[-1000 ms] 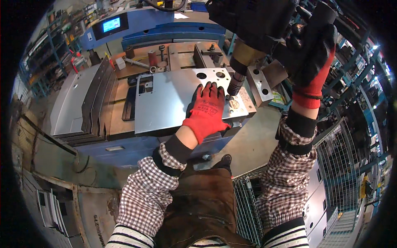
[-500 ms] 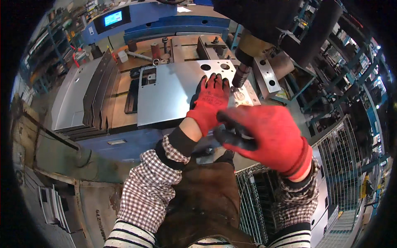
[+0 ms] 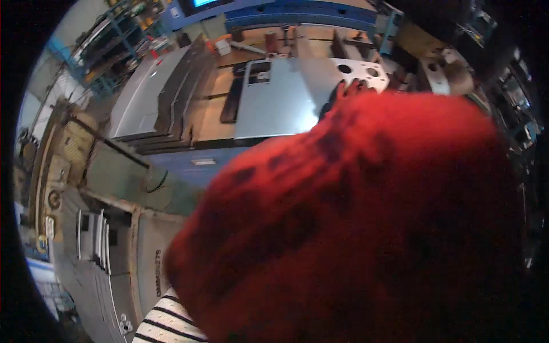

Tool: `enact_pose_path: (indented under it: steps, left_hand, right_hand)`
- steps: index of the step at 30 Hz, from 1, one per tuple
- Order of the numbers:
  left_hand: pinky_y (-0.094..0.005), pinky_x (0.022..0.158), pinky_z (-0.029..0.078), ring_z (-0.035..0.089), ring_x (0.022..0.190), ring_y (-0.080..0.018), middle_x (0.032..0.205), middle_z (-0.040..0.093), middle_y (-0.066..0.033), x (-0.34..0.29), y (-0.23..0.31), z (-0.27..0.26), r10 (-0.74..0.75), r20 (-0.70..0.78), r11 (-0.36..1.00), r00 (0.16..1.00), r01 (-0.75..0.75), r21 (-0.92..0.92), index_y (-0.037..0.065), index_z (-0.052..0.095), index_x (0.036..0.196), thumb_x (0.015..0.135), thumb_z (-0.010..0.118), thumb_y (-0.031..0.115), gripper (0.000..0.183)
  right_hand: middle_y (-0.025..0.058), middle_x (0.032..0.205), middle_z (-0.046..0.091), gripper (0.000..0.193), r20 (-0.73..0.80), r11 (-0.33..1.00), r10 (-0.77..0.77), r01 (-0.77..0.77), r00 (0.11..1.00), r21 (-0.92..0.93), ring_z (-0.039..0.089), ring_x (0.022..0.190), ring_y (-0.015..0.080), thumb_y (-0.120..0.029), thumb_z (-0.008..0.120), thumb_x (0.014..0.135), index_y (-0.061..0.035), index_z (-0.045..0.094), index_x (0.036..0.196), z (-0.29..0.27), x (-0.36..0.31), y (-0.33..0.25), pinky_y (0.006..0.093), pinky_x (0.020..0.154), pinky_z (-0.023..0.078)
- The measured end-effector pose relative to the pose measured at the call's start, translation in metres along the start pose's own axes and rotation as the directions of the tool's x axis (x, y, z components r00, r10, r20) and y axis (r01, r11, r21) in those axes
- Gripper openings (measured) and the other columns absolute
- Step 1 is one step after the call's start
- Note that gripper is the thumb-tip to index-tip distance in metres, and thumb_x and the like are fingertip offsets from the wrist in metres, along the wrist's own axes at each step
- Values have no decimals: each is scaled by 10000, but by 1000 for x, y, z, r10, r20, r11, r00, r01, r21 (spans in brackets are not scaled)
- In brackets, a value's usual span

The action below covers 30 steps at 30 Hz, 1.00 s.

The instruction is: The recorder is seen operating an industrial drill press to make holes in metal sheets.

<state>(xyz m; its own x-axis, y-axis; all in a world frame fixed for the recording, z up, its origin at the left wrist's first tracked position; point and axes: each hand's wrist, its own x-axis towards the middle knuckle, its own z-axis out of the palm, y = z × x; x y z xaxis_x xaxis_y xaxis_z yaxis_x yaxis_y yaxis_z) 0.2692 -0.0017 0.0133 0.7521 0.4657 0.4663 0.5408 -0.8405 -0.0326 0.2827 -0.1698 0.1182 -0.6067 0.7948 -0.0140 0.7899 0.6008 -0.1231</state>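
Observation:
A flat silver sheet-metal panel with a rectangular cutout and round holes lies on the machine's work table. My left hand, in a red glove with dark fingertips, rests on the panel's right part near the round holes, fingers stretched out; the rest of it is hidden. My right hand, also red-gloved, is raised very close to the view. It is blurred and covers the middle and right. Its fingers cannot be made out, nor whether anything is in them.
Several bent sheet-metal panels stand stacked on the table's left side. A wrench and clamping parts lie behind the flat panel. A lit screen is at the back. More metal sheets stand at lower left.
My right hand has risen from beside the left wrist to right before the view, hiding much of it. The scene has shifted rightward and upward in view. My left hand stays on the panel.

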Motion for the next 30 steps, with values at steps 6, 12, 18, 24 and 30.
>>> enact_pose_path:
  steps: [6,12,18,24,30]
  left_hand:
    - [-532,1069,216,314,1290,-406,1335,367,-276,-1,8,-17,-10,57,998,998,14,-64,-65,355,1330,586,711,612,1067]
    - [-537,1080,198,318,1292,-408,1330,384,-282,1,9,-25,-4,79,998,997,9,-59,-75,339,1340,608,702,613,1067]
    - [-540,1079,198,312,1301,-406,1344,379,-282,0,11,-14,-6,51,999,999,8,-35,-76,349,1331,617,692,610,1048]
    - [-521,1086,197,322,1306,-389,1342,392,-263,-3,2,-12,-41,73,996,996,47,-77,-45,375,1317,594,711,589,1018]
    - [-513,1091,198,298,1313,-372,1356,360,-230,-1,4,-20,-31,127,994,991,44,-102,-24,350,1345,589,739,553,1027]
  right_hand:
    - [159,1026,631,402,30,992,-126,126,992,-3,622,834,319,-262,642,792,-62,597,1138,14,30,-3,352,731,488]
    - [166,1045,627,394,43,979,-203,203,978,2,625,856,321,-245,635,796,-51,597,1137,21,40,-8,354,758,489]
    - [173,1065,623,385,57,977,-215,214,975,21,628,879,323,-227,628,801,-40,598,1136,23,34,-15,355,784,490]
    - [180,1084,620,377,25,966,-244,241,969,88,631,902,324,-210,621,805,-29,598,1135,11,25,-19,357,811,491]
    - [161,1026,648,352,-376,949,109,17,920,315,658,807,287,-212,613,826,0,608,1107,-42,-27,13,346,756,505]
